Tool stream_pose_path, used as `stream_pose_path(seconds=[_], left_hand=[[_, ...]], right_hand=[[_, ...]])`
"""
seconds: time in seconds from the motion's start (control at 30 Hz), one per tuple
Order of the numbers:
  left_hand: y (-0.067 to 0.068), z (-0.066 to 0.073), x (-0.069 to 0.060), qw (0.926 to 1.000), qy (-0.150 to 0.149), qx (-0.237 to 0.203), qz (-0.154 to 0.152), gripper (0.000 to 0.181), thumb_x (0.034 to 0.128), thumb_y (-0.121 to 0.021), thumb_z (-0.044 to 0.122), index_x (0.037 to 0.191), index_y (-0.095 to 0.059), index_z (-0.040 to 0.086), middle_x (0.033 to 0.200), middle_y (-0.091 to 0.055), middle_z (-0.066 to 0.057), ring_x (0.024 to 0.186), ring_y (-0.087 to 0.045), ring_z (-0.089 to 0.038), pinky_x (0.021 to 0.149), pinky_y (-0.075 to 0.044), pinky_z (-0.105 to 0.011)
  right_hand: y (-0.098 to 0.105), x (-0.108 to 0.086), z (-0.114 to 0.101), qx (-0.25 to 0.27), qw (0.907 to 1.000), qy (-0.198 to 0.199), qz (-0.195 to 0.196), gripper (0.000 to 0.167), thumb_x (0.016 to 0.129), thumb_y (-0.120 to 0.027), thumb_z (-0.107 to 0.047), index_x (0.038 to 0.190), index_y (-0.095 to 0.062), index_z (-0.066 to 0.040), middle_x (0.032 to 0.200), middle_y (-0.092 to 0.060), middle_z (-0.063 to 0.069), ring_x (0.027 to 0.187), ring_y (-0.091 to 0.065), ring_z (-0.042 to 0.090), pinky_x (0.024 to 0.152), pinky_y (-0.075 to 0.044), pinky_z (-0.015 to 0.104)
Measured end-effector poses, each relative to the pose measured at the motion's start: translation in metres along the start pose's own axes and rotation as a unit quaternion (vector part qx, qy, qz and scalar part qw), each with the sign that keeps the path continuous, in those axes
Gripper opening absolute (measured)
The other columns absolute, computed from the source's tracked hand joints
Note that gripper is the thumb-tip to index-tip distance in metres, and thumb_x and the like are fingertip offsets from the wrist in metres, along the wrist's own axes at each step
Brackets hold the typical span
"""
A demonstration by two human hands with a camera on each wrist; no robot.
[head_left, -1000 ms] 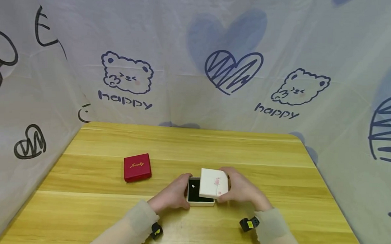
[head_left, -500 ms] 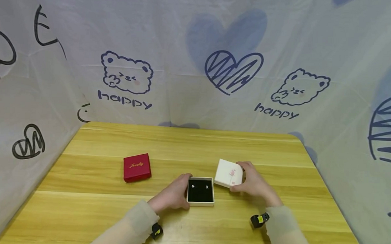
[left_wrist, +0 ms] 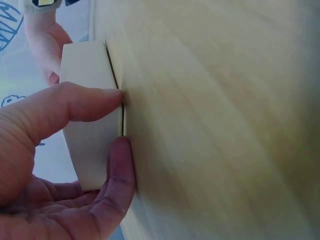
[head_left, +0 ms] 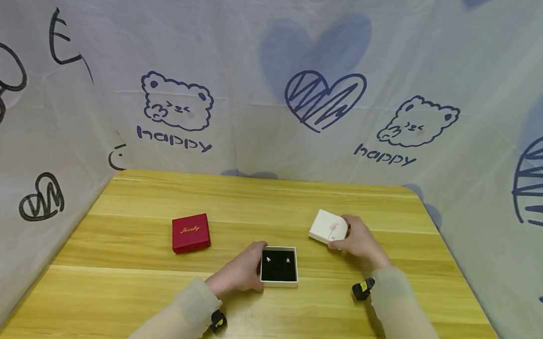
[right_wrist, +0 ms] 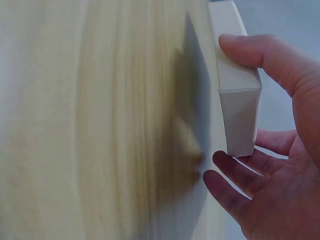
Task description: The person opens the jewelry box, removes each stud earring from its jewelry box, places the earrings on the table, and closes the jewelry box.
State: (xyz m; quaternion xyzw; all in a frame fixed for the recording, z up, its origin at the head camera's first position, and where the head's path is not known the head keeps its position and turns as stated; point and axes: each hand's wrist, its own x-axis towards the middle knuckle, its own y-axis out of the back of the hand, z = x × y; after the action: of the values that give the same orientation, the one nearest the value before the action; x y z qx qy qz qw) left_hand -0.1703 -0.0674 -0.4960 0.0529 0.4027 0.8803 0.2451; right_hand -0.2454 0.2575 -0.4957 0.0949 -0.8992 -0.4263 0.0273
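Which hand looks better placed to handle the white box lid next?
Probably the right hand: it grips the white box lid, while the left hand holds the open jewelry box base.

White box (head_left: pixel 279 284), open, black inside, two pale stars (head_left: pixel 268 259) at ten and two; white lid (head_left: pixel 325 224), pink-printed, askew, off at its two o'clock.

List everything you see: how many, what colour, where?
Table: one, yellowish, across lower half
Cloth: count unclear, pale, blue and black drawings, behind and beside the table
Red box: one, red, table's left side
Open box: one, white, black inside, near the middle
Stars: two, silvery, inside open box
Lid: one, white with pink print, right of open box
Wrist cameras: two, black and yellow, one per wrist
Sleeves: two, beige, forearms
Left-hand grip: one, bare, on open box's left edge
Right-hand grip: one, bare, on the lid
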Motion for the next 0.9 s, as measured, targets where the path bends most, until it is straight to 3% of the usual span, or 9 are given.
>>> stream_pose_path(seconds=[0.43,0.67,0.9], left_hand=[[0.001,-0.001,0.001,1.0,-0.003,0.001,0.002,0.1,0.0577,-0.086,-0.003,0.143,-0.033,-0.009,0.133,-0.047,-0.02,0.119,-0.048,-0.031,0.103,-0.039,-0.045],[0.0,-0.001,0.001,0.9999,-0.01,0.001,0.009,0.101,0.0568,-0.086,-0.001,0.143,-0.034,-0.01,0.13,-0.048,-0.02,0.116,-0.049,-0.029,0.103,-0.04,-0.044],[0.002,0.0,-0.003,0.9993,-0.02,-0.029,0.012,0.106,0.0578,-0.091,0.009,0.143,-0.032,-0.013,0.125,-0.049,-0.019,0.102,-0.049,-0.026,0.098,-0.041,-0.045]], right_hand=[[0.003,0.029,0.009,-0.002,0.999,-0.024,0.037,0.085,0.073,-0.087,-0.02,0.136,-0.042,0.016,0.128,-0.051,0.032,0.112,-0.051,0.041,0.1,-0.039,0.053],[0.005,0.033,0.009,-0.011,0.9985,-0.042,0.035,0.086,0.074,-0.086,-0.024,0.136,-0.042,0.015,0.129,-0.051,0.031,0.11,-0.051,0.041,0.099,-0.039,0.054],[0.005,0.035,0.011,-0.007,0.9982,-0.052,0.03,0.089,0.075,-0.085,-0.022,0.139,-0.037,0.015,0.135,-0.046,0.033,0.117,-0.048,0.044,0.102,-0.036,0.055]])
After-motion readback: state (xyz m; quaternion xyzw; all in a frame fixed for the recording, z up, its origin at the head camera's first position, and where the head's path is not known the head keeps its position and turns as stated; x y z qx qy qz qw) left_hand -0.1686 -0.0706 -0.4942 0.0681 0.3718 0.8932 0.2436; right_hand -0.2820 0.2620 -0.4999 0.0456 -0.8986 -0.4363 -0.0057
